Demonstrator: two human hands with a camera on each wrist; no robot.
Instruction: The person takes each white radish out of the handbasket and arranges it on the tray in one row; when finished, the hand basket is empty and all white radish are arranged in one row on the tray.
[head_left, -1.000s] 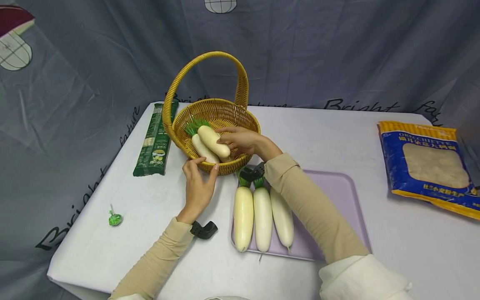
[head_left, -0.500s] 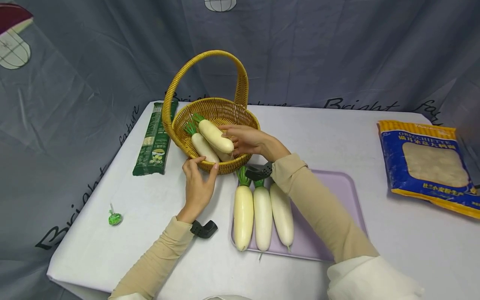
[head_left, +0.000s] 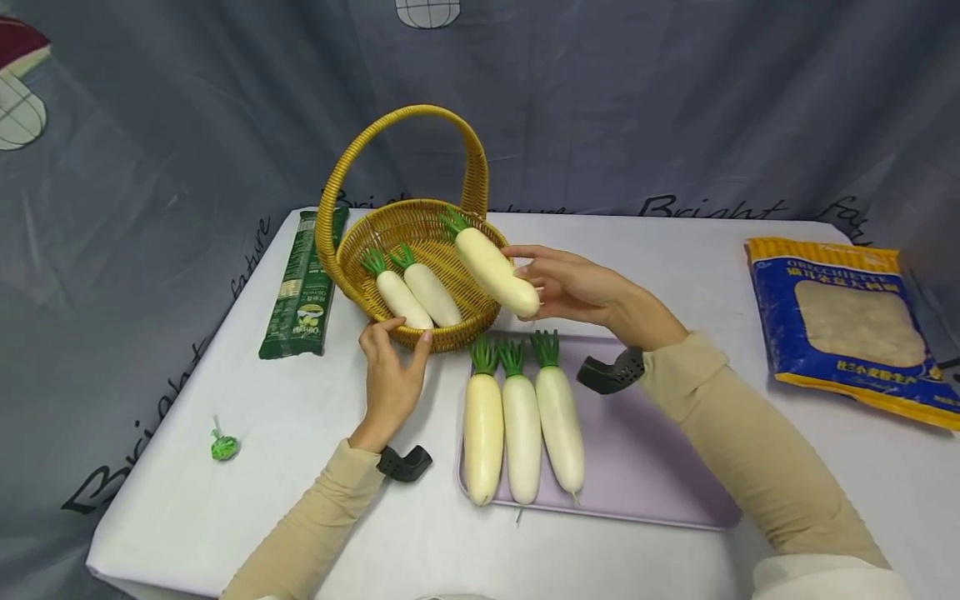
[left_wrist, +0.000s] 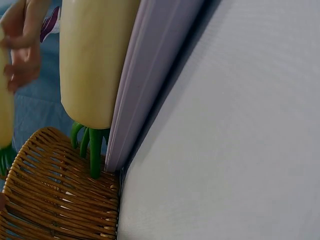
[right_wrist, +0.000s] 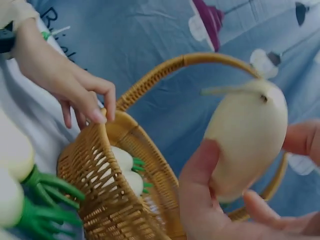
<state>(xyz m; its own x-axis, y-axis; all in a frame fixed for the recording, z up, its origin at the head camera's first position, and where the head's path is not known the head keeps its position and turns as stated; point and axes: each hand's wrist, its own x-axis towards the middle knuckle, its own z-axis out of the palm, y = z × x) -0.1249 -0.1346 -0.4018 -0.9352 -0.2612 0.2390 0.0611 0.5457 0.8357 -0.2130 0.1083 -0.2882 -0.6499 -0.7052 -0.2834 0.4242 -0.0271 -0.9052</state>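
My right hand (head_left: pixel 577 287) grips a white radish (head_left: pixel 495 271) with green stubs of leaf, lifted over the right rim of the wicker basket (head_left: pixel 442 337). In the right wrist view the thumb and fingers close round the radish (right_wrist: pixel 247 135), its thin root tip toward the camera. My left hand (head_left: pixel 393 375) holds the basket's near rim; the right wrist view shows this hand (right_wrist: pixel 75 92) with fingers hooked over the edge. Two more radishes lie inside the basket, one (head_left: pixel 401 298) left of the other (head_left: pixel 433 293).
Three larger radishes (head_left: pixel 523 437) lie side by side on a lilac tray (head_left: pixel 652 467) in front of the basket. A green packet (head_left: pixel 300 292) lies to the left, a wrapped green candy (head_left: pixel 223 446) nearer. At the right sits a blue and yellow pasta bag (head_left: pixel 855 325).
My right hand has lifted one radish out of the basket's pile and carried it up and to the right. The left hand has stayed on the rim.
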